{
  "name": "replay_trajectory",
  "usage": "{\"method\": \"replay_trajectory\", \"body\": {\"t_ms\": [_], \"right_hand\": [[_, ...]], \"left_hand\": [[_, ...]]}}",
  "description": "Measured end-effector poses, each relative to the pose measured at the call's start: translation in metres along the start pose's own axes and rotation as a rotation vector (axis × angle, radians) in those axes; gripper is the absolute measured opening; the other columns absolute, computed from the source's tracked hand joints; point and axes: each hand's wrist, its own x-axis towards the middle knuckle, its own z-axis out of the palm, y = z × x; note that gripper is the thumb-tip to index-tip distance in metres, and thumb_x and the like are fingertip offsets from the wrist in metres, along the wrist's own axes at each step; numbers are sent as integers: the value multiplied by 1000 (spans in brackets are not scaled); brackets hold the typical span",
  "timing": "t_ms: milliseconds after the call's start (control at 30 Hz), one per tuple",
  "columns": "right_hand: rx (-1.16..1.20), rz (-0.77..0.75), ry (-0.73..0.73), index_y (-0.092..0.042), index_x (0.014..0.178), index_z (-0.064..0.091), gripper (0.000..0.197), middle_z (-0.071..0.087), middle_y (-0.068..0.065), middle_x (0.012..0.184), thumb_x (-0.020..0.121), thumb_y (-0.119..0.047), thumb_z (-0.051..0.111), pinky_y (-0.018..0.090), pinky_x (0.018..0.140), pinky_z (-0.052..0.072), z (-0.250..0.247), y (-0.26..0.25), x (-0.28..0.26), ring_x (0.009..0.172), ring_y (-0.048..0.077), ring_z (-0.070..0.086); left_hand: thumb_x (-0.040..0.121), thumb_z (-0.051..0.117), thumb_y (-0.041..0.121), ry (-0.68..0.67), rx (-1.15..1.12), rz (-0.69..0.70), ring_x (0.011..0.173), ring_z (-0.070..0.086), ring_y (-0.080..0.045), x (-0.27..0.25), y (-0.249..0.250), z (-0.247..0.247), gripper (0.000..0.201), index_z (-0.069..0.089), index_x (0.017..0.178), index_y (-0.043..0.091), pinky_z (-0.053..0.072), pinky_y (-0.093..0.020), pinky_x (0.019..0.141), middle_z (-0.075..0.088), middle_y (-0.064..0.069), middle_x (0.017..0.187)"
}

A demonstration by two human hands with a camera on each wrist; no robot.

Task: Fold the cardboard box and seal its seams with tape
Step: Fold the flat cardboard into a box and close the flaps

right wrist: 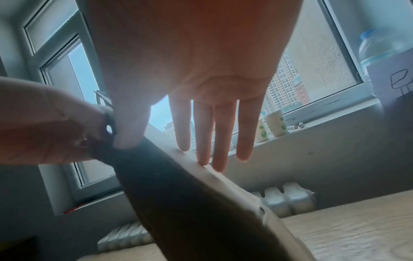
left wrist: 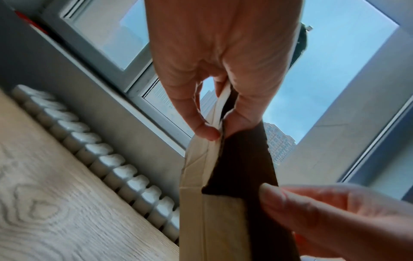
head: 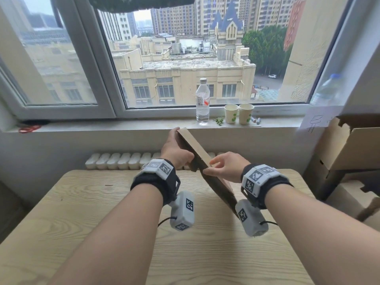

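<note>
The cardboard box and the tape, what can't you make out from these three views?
- Tape: no roll shows in any view.
- Flattened cardboard box: lower end hidden behind the right wrist camera in the head view; inner face too dark in both wrist views.
- Right hand: thumb contact hidden behind the left hand, right wrist view.

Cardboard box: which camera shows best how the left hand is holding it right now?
The left wrist view. There the left hand pinches the edge of the flattened cardboard box between thumb and fingers, close up. The head view shows that hand from behind, grip mostly hidden. The right wrist view shows the box as a dark backlit slab under the right hand.
</note>
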Motion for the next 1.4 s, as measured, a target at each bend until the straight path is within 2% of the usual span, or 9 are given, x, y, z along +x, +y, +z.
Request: {"method": "replay_trajectory", "body": {"t_ms": [167,333,500,600,733,900,1067,1233,1400], "right_hand": [[-242,143,148,-30,96,68,18,70,-6,99,84,-35,55,30,79,50,-17,-1,3,92,19,63],[-384,414,199,-18,102,66,22,67,6,101,88,-31,55,29,74,44,-21,19,-5,91,26,63],[-305,515,240,-14,105,66,24,68,9,106,90,-27,52,31,78,48,-14,24,-10,95,28,65],[-170,530,274,-10,96,66,24,70,11,97,88,-26,49,34,82,53,-8,22,-9,87,28,68],[-106,488,258,-13,82,64,19,72,8,86,78,-29,54,29,71,52,-6,15,-8,79,26,68],[-159,450,218,-20,96,61,19,67,5,100,79,-17,53,33,83,53,0,5,-8,89,27,66],[-232,432,159,-22,104,54,33,64,1,92,81,-45,58,33,77,51,11,5,-8,86,25,63],[-259,512,123,-10,94,56,15,59,6,85,82,-18,53,30,70,46,23,9,-14,79,27,57],[-270,540,142,-14,91,52,7,65,12,104,84,-16,50,28,71,43,12,5,-9,80,27,53]], "left_hand": [[59,56,4,86,260,-28,97,60,-24,0,1,-21,79,39,128,39,57,-40,85,60,2,106],[72,49,2,107,450,-35,99,59,-22,-2,0,-48,54,61,118,28,52,-32,90,65,2,113],[78,46,3,14,539,-57,115,60,-27,-2,-17,-53,51,65,121,22,52,-37,96,63,-1,129],[85,44,4,-24,568,-91,111,62,-30,1,-29,-51,46,66,120,23,51,-30,88,65,-1,124],[89,39,1,-76,547,-141,110,61,-40,9,-38,-47,36,64,114,-1,52,-41,88,63,-25,120],[81,53,4,-67,570,-150,96,67,-34,20,-52,-50,18,67,91,10,57,-37,82,69,-17,104],[71,70,12,-107,689,-165,95,63,-26,14,-60,-51,38,61,108,11,46,-27,69,65,-7,105],[75,55,8,-168,790,-214,90,63,-30,16,-67,-49,36,58,110,6,48,-30,71,66,-12,102],[89,53,7,-199,917,-220,113,60,-30,17,-45,-52,36,57,123,-4,46,-31,79,61,-17,121]]}}
